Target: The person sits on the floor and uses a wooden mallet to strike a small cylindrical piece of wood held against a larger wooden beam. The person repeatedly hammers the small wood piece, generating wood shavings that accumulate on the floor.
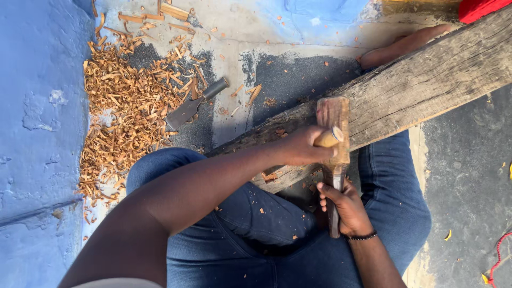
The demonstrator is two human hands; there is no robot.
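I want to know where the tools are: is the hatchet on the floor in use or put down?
Put down. The hatchet lies flat by the wood shavings, touched by neither hand.

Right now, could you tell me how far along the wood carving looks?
Done: a pile of wood shavings lies beside the hatchet. In hand: the left hand swings a wooden mallet; the right hand holds a chisel. Left: the beam looks largely rough.

Blue wall left; grey concrete floor; hard sunlight.
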